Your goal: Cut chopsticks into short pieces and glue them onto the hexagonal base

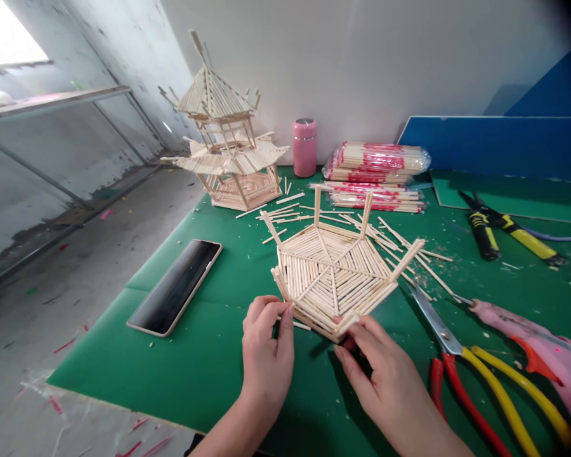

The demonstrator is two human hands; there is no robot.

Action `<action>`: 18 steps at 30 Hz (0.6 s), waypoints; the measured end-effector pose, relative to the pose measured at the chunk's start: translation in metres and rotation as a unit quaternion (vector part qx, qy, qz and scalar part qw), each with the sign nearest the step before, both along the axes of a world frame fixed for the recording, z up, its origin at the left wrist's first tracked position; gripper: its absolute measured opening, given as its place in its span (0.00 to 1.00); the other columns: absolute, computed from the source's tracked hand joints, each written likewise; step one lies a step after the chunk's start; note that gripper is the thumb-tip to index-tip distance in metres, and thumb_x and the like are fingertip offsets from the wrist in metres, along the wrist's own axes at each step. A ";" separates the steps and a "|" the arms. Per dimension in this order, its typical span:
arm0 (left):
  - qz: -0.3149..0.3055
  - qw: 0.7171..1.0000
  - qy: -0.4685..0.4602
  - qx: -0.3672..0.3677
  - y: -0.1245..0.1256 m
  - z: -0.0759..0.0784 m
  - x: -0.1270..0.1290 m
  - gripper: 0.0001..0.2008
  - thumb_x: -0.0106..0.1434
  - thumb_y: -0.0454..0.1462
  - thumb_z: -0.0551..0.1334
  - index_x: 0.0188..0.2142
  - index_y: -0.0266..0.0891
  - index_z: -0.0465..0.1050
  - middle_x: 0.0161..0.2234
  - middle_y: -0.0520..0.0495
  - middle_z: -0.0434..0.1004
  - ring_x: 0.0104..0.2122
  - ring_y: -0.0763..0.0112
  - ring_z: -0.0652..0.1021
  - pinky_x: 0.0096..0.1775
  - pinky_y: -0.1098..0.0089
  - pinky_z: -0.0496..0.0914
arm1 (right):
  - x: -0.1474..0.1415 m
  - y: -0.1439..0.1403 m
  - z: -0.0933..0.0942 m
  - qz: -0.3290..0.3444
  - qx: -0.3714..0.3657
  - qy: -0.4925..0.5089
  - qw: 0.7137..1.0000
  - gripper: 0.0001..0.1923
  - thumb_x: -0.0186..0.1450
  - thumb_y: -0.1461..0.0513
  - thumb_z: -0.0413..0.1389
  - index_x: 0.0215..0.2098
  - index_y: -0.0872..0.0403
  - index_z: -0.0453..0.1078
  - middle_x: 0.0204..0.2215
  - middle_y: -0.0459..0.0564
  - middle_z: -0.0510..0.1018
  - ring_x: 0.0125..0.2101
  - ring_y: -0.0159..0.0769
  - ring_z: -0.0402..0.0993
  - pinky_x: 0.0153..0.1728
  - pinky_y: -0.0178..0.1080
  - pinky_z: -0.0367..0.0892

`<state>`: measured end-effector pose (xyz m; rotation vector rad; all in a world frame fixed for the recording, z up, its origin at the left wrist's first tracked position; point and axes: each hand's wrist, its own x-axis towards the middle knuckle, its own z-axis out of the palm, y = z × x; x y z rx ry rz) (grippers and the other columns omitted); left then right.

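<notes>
Fingers of the left hand (pixel 265 330) pinch a stick (pixel 301 325) against the hexagon frame (pixel 335 273); right hand (pixel 385 374) grips its near edge; seating it needs steadiness.

Left hand (pixel 266 336): pinching a thin stick (pixel 301 325) against the near left edge of hexagonal stick frame (pixel 333 273).
Right hand (pixel 385 374): fingertips under the frame's near corner.
Nearby: phone (pixel 176 285), snips (pixel 461 368), glue gun (pixel 537 346), stick pagoda (pixel 228 152).
</notes>
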<state>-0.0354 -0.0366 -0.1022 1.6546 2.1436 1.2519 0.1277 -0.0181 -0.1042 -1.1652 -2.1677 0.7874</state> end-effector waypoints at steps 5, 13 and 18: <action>0.001 1.000 -0.005 -0.002 0.000 0.001 0.001 0.09 0.61 0.35 0.54 0.25 0.39 0.68 0.30 0.48 0.68 0.32 0.67 0.72 0.34 0.67 0.67 | 0.001 -0.002 -0.002 -0.004 0.007 0.003 1.000 0.12 0.62 0.67 0.47 0.44 0.54 0.64 0.36 0.52 0.70 0.36 0.37 0.70 0.35 0.38 0.68; 0.007 1.000 -0.001 -0.003 0.000 0.001 0.002 0.09 0.61 0.35 0.54 0.25 0.39 0.67 0.30 0.48 0.68 0.32 0.67 0.72 0.33 0.67 0.67 | 0.000 -0.001 -0.003 -0.005 0.012 0.002 1.000 0.13 0.62 0.67 0.47 0.44 0.53 0.64 0.36 0.53 0.70 0.36 0.38 0.70 0.34 0.38 0.69; 0.005 1.000 0.003 -0.002 0.000 0.002 0.002 0.09 0.61 0.35 0.54 0.25 0.39 0.67 0.29 0.48 0.68 0.32 0.66 0.72 0.33 0.67 0.66 | 0.000 -0.002 -0.003 -0.008 0.024 0.008 1.000 0.12 0.62 0.67 0.47 0.43 0.54 0.63 0.36 0.53 0.70 0.35 0.37 0.71 0.34 0.39 0.70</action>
